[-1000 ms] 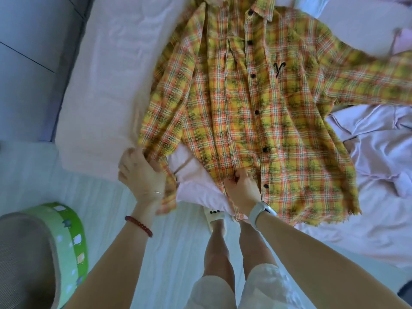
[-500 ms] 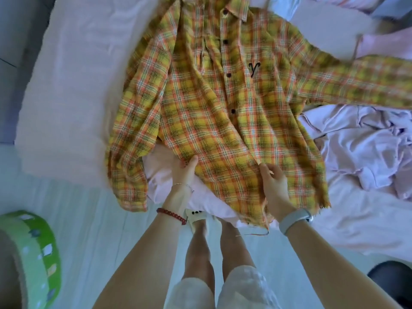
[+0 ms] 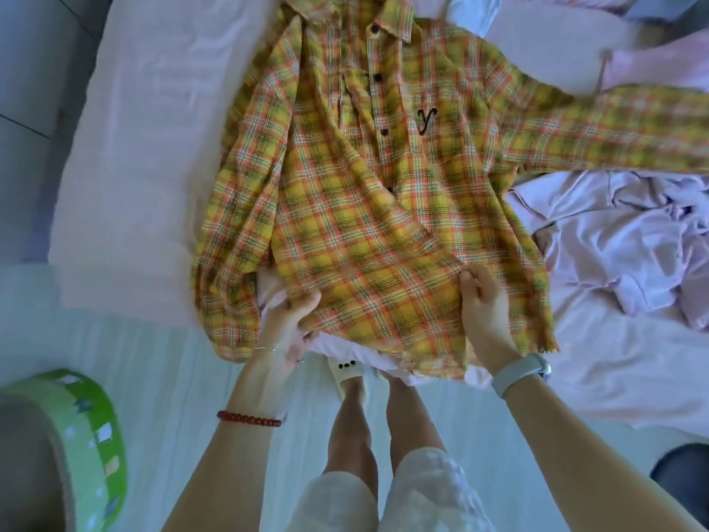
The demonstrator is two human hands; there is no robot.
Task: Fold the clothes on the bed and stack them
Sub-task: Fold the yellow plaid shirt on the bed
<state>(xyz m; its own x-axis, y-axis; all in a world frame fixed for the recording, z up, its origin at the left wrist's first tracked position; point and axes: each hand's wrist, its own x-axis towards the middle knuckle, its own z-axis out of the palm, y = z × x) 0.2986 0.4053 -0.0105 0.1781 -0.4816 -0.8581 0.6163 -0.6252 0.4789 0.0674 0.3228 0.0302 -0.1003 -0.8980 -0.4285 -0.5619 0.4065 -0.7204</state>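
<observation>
A yellow and orange plaid shirt (image 3: 368,209) lies front up on the pale pink bed (image 3: 153,147), collar at the far side and hem at the near edge. Its left sleeve is folded down along the body and its right sleeve stretches out to the right. My left hand (image 3: 289,324) grips the hem at the lower left, thumb on top of the cloth. My right hand (image 3: 485,312) pinches the fabric near the lower right of the front panel.
A crumpled lilac garment (image 3: 621,243) lies on the bed right of the shirt. More pink and blue clothes (image 3: 652,44) sit at the far right. A green round container (image 3: 65,447) stands on the floor at the left. My legs and a slipper (image 3: 347,372) are by the bed's edge.
My left hand let go of the left sleeve cuff and moved right to the hem. My right hand shifted right along the lower front. The lower shirt front now lies flatter.
</observation>
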